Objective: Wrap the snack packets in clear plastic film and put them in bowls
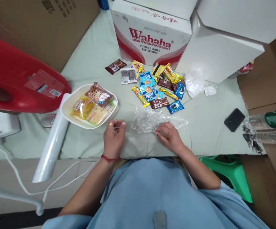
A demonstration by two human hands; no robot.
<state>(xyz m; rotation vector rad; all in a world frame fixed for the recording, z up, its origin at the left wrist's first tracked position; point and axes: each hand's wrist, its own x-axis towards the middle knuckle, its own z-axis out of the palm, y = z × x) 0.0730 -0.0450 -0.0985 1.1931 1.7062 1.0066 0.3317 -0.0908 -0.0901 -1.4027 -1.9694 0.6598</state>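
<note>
My left hand (114, 138) is just right of a white plastic bowl (93, 128), its fingers curled in against the thumb. Whatever may be between those fingertips is too small to make out. Inside the bowl lie a brown snack packet (98, 94), a yellow packet (82, 107) and a pack of crackers (101, 113). A crumpled clear plastic bag (146, 120) lies flat on the table, and the bent fingers of my right hand (170, 136) are closed at its near edge. Beyond the bag is a loose heap of wrapped snacks (148, 89).
A Wahaha carton (152, 41) stands behind the snacks, with crumpled plastic (195, 82) to its right. On the left are a red jug (21, 79) and a plastic roll (52, 143). A black object (234, 120), keys (252, 140) and bottles (271, 137) lie at the right.
</note>
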